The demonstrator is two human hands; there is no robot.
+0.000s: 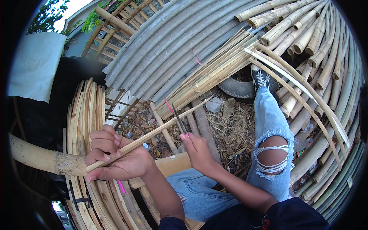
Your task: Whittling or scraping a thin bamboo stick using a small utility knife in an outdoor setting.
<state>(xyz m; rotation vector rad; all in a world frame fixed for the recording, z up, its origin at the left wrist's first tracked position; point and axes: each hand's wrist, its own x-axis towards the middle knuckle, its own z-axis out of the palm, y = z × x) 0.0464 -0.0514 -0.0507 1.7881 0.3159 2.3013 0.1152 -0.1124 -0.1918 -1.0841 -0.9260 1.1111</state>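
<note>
At the lower edge of the frame, the person's dark shirt [299, 214] and ripped blue jeans [270, 119] are nearest, one bare knee showing at the lower right. Left of center, the left hand [129, 161] is turned palm up, its fingers curled, with the lower end of a slim bamboo strip [157, 130] between them and the thumb. The strip slants up to the middle of the frame. There the right hand [197, 150] has its fingers closed on a knife [178, 119], its handle mostly hidden; the dark blade crosses the strip, pointing up and slightly left.

At the left, a thick bamboo pole [38, 155] reaches in behind the left hand, beside a stack of split bamboo [82, 115]. Farther off, a bundle of split strips [214, 76] lies above center, near a black tire [234, 89] and a laced shoe [260, 78]. Round bamboo poles [281, 30] fill the upper right; gray corrugated sheets [161, 50] spread across the top, below a bamboo lattice [115, 27] at the upper left.
</note>
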